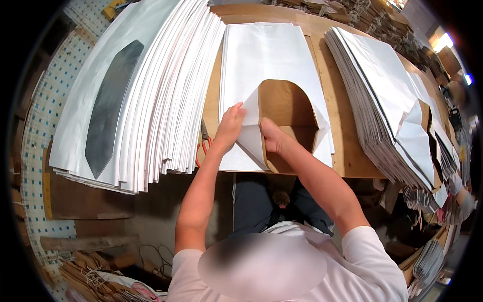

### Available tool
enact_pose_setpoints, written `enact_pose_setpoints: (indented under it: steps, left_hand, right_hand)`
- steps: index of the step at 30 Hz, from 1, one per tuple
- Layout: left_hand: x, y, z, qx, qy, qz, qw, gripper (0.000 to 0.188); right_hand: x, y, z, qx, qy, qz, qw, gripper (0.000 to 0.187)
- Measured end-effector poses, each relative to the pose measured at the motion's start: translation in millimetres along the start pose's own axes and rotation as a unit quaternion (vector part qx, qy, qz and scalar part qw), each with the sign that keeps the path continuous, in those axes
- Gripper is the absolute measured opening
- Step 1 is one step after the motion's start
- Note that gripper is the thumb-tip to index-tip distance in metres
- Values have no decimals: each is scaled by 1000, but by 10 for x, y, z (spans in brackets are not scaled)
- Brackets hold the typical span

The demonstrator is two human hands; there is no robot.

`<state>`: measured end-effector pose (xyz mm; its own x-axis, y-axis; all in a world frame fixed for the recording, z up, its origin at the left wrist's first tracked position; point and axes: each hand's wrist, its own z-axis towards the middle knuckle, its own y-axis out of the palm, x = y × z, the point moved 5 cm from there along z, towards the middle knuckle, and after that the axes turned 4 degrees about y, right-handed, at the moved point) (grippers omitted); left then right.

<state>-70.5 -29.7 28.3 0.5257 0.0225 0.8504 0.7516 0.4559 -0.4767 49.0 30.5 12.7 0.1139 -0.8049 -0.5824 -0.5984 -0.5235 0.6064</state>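
Observation:
A stack of white paper bags [269, 50] lies on the wooden table in front of me. The top one has its near end spread wide, showing the brown lining [289, 103] of the paper bag. My left hand [231, 125] rests against the outer left fold of that bag, fingers stretched out. Inside the mouth, my right hand [271, 135] has its fingers curled at the bag's left edge; some fingertips are hidden. Scissors [205, 141] with red handles lie left of my left hand, partly tucked by the white stack.
On the left leans a tall pile of white paper bags [166, 95], topped by a dark pointed plate [113, 108]. Another pile [365, 100] fills the right side, with a folded-open bag [417, 138] on it. Brown bundles [362, 25] lie beyond the table. At far right, a gloved hand [455, 184] shows.

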Motion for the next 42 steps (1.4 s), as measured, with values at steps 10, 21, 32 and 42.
enact_pose_setpoints:
  steps: [10, 21, 32, 42]
  left_hand:
    - [393, 212, -135, 42, 168, 181, 968, 55]
    - [455, 96, -101, 37, 74, 150, 985, 58]
    - [426, 226, -128, 55, 107, 195, 973, 50]
    - [452, 122, -116, 21, 97, 255, 962, 51]
  right_hand:
    - [-48, -92, 225, -153, -35, 108, 982, 41]
    - [-61, -134, 143, -116, 0, 158, 981, 54]
    - [-47, -260, 363, -148, 35, 127, 980, 51]
    - [-724, -207, -1613, 180, -399, -172, 882, 23]
